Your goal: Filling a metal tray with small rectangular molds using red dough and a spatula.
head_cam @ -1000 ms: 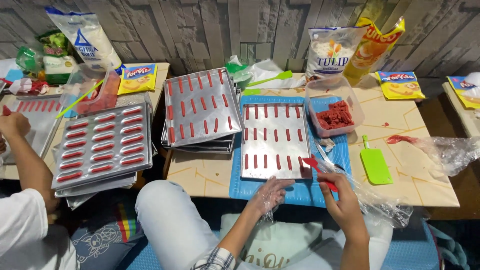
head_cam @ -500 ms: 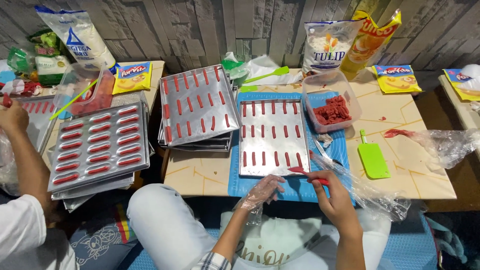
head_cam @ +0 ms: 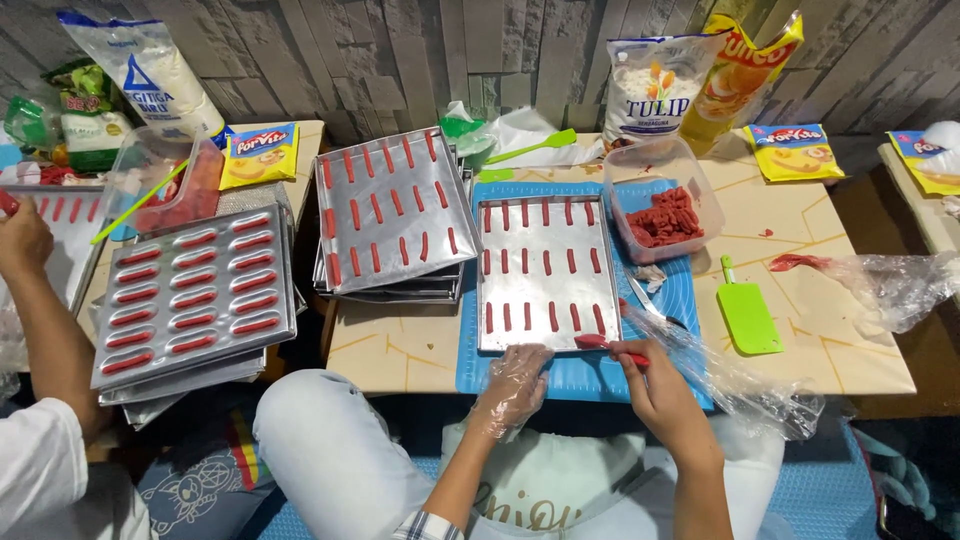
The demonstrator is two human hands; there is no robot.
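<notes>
A metal baking tray (head_cam: pixel 545 340) lies on a blue mat (head_cam: pixel 580 375) and carries rows of short red dough sticks. My left hand (head_cam: pixel 515 385), in a clear plastic glove, rests at the tray's near edge. My right hand (head_cam: pixel 645 365) pinches a red dough stick (head_cam: pixel 592 342) at the tray's near right corner. A clear tub (head_cam: pixel 665 205) of red dough pieces stands just right of the tray.
Stacked trays with red sticks (head_cam: pixel 395 215) sit left of mine. Another person's arm (head_cam: pixel 40 300) works at the far left beside moulded trays (head_cam: pixel 195 300). A green scraper (head_cam: pixel 748 315), a knife (head_cam: pixel 650 305), plastic film (head_cam: pixel 880 285), flour bags (head_cam: pixel 655 90) and yellow packets (head_cam: pixel 795 150) lie around.
My right hand brought the red stick down and left to the tray's near right corner. My left hand settled against the tray's near edge.
</notes>
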